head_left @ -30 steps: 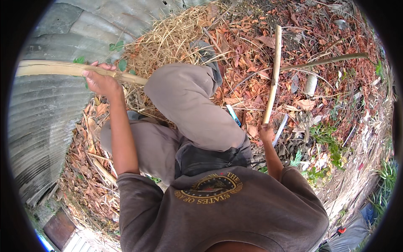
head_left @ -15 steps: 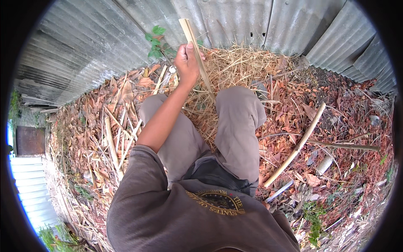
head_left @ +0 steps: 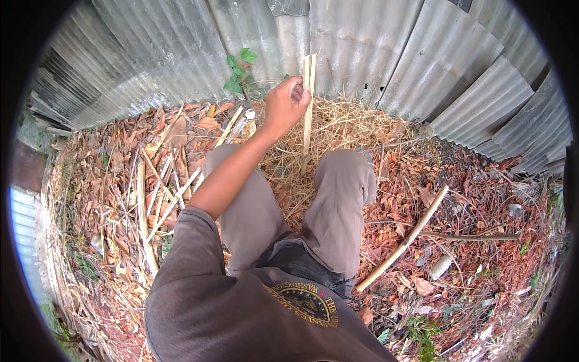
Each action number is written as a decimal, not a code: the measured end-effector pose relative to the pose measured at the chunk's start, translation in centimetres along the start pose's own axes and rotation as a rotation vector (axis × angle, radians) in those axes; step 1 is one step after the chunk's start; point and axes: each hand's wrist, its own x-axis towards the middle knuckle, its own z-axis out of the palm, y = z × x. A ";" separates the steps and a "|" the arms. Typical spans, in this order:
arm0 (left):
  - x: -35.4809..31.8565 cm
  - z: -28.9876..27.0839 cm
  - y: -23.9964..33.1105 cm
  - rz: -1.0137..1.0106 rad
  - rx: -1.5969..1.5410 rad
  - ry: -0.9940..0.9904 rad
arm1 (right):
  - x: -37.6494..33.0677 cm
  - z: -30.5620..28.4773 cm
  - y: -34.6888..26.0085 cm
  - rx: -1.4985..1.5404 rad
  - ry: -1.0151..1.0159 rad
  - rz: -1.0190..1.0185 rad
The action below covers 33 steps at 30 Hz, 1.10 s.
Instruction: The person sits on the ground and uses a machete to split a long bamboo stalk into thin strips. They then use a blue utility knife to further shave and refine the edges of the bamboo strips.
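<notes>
My left hand (head_left: 288, 102) is closed round the upper part of a long, pale split bamboo strip (head_left: 307, 130). A narrow gap runs down from the strip's top end, parting it in two. It stands nearly upright between my knees, its lower end at the dry straw (head_left: 356, 120) on the ground. My right hand is out of view.
Corrugated metal sheets (head_left: 368, 48) form a wall just ahead, with a green-leaved plant (head_left: 237, 75) at its foot. Several pale sticks (head_left: 143, 211) lie among leaves on the left. On the right are a curved pole (head_left: 404, 241), a thin branch (head_left: 470, 237) and a whitish cylinder (head_left: 441, 266).
The bamboo strip has swung from leaning left to nearly upright, and my left hand has turned and moved right with it. A pale blade-like piece at lower right has left the view.
</notes>
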 end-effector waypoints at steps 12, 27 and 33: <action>-0.6 -3.9 -2.1 -0.100 -0.199 -0.149 | -39.5 10.6 -15.7 0.158 -0.821 -1.210; -2.1 -4.9 -3.1 -0.111 -0.200 -0.036 | -53.4 27.3 -10.6 -0.392 -1.123 -1.430; -2.5 -4.7 -3.0 -0.140 -0.180 0.001 | -52.6 28.1 -10.3 -0.372 -1.150 -1.383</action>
